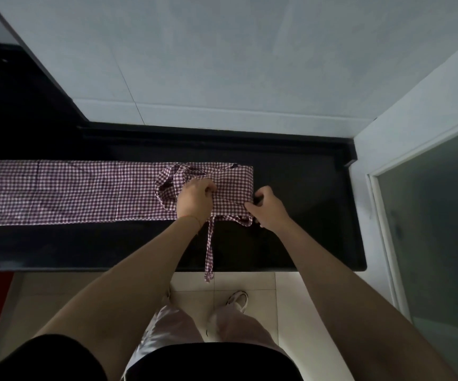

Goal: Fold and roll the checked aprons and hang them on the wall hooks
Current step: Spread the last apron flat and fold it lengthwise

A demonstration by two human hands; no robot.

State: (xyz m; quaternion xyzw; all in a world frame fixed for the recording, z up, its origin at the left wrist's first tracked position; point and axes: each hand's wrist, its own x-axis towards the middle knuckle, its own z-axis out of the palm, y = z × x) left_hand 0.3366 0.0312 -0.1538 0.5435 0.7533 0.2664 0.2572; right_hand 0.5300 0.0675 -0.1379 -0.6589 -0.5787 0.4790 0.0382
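Forearms nearest; I read left hand (194,198) pinching bunched ties onto the apron (71,192), right hand (267,209) gripping its end edge, likely to start rolling along the surface (304,188)

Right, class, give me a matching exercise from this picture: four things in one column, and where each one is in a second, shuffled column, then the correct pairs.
Things:
1. Left hand
2. Right hand
3. Strap
4. Apron

Places:
A. Hanging over the counter's front edge
B. Gripping the apron's right end
C. Laid flat in a long strip across the counter
D. On the bunched ties

Pairs: 1-D, 2-B, 3-A, 4-C
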